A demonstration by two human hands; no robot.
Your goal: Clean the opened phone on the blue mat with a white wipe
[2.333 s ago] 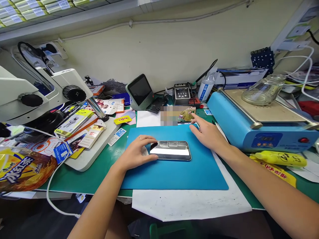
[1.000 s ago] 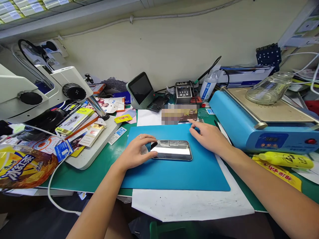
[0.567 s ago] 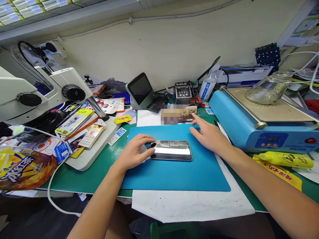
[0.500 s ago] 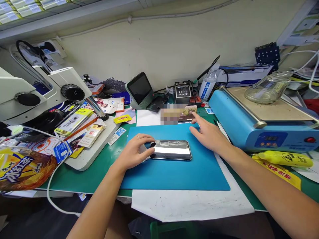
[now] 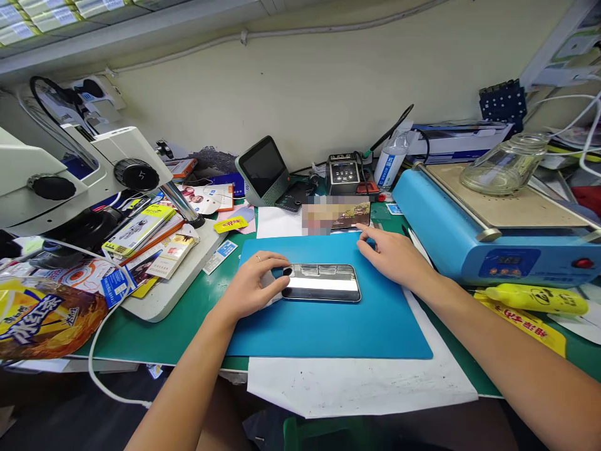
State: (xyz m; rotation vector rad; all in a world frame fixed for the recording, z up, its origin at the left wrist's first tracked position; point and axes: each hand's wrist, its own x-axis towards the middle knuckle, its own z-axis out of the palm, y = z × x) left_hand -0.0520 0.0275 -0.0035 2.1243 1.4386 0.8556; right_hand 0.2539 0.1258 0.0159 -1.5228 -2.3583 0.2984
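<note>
A smartphone [image 5: 323, 285] with a dark, mirror-like face lies flat on the blue mat [image 5: 328, 332]. My left hand [image 5: 253, 282] is at its left end, thumb and fingers closed about that edge. Something whitish shows under that palm; I cannot make out what it is. At the back of the mat is a second phone [image 5: 350, 216] with a lit, brownish picture, its left part blurred out. My right hand [image 5: 392, 254] is beside its lower right edge, index finger stretched out at the screen and thumb apart. That hand holds nothing.
A microscope [image 5: 136, 175] stands left among boxes and cards; a drink bottle [image 5: 47, 319] is nearer. Behind are a tilted display [image 5: 263, 169], a control box [image 5: 344, 175] and a spray bottle [image 5: 392, 163]. At right, a blue heating plate [image 5: 469, 244] carries a glass jar [image 5: 504, 166].
My right index finger has slid down from the middle of the second phone's screen to its lower edge. The picture there has changed. My left hand and the flat smartphone stay put.
</note>
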